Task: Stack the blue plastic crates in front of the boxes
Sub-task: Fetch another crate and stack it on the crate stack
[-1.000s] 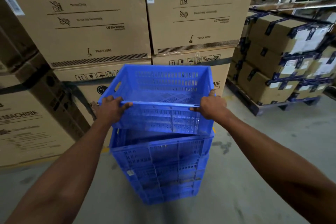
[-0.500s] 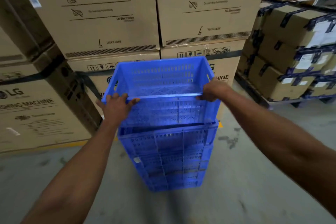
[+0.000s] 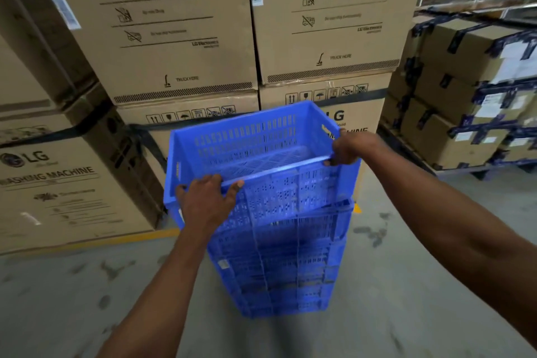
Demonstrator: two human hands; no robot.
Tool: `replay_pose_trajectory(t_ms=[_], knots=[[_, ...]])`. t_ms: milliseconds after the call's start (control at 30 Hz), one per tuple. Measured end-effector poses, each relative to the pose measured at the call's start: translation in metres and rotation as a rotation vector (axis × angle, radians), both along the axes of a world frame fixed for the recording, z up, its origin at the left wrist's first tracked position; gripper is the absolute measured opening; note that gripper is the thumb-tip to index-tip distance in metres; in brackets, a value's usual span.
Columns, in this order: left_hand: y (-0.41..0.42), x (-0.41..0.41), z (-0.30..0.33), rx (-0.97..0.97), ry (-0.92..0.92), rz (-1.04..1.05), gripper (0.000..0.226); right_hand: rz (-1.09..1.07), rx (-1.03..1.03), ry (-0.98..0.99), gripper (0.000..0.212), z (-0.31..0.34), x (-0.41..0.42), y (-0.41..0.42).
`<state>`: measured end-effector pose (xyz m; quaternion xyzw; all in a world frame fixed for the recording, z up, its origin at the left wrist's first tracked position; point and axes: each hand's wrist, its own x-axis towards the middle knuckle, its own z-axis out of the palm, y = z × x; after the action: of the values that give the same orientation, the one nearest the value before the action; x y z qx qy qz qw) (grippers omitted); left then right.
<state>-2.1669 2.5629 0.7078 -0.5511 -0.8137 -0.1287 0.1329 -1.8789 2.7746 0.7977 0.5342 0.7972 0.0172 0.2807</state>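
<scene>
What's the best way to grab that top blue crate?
Take the top crate by its near rim, at the two corners, coming from above as the left hand and right hand do. The open top leaves a firm edge for fingers to hook over.

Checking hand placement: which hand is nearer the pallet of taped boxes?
Right. The right hand grips the top crate's right rim, on the side of the taped boxes; the left hand holds the near-left rim, farther away.

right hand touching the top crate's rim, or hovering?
Touching. The head view shows the right hand curled over the near right corner of the top crate's rim, with no gap visible.
</scene>
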Motion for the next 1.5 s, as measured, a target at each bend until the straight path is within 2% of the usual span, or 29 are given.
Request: replay_pose_trajectory(t_ms=[133, 233, 333, 433, 633, 767, 867, 967, 1067, 1233, 1300, 1500], knots=[[0.002, -0.016, -0.008, 0.024, 0.068, -0.013, 0.069, 0.023, 0.038, 0.054, 0.065, -0.011, 0.003, -0.013], [0.026, -0.031, -0.006, -0.03, 0.019, -0.035, 0.077, -0.038, 0.083, 0.238, 0.06, -0.029, 0.011, -0.021], [0.05, -0.044, 0.002, -0.116, 0.002, -0.066, 0.079, -0.117, 0.099, 0.416, 0.063, -0.047, 0.021, -0.014], [0.052, -0.035, 0.007, -0.23, -0.005, -0.071, 0.08, -0.147, 0.115, 0.529, 0.074, -0.063, 0.035, -0.009], [0.023, 0.003, -0.009, -0.186, 0.014, -0.035, 0.082, -0.047, 0.083, 0.512, 0.114, -0.059, 0.054, 0.009], [0.026, -0.014, -0.001, -0.199, -0.096, -0.019, 0.085, -0.096, 0.187, 0.609, 0.122, -0.065, 0.029, -0.034], [0.029, -0.001, -0.004, -0.196, -0.088, -0.1, 0.081, -0.169, 0.224, 0.75, 0.114, -0.061, 0.032, -0.035], [0.027, 0.014, -0.017, -0.08, -0.107, -0.116, 0.076, -0.167, 0.203, 0.668, 0.118, -0.056, 0.04, -0.028], [0.022, 0.005, -0.024, 0.008, -0.14, -0.101, 0.071, -0.067, 0.311, 0.621, 0.116, -0.072, 0.027, -0.038], [0.021, -0.028, -0.032, -0.009, -0.074, -0.15, 0.084, -0.002, 0.565, 0.681, 0.092, -0.102, 0.009, -0.065], [0.024, -0.034, -0.027, -0.043, -0.07, -0.159, 0.092, 0.023, 0.605, 0.691, 0.086, -0.108, 0.009, -0.065], [0.019, -0.013, -0.03, -0.03, -0.107, -0.143, 0.093, 0.012, 0.611, 0.767, 0.089, -0.105, 0.018, -0.062]])
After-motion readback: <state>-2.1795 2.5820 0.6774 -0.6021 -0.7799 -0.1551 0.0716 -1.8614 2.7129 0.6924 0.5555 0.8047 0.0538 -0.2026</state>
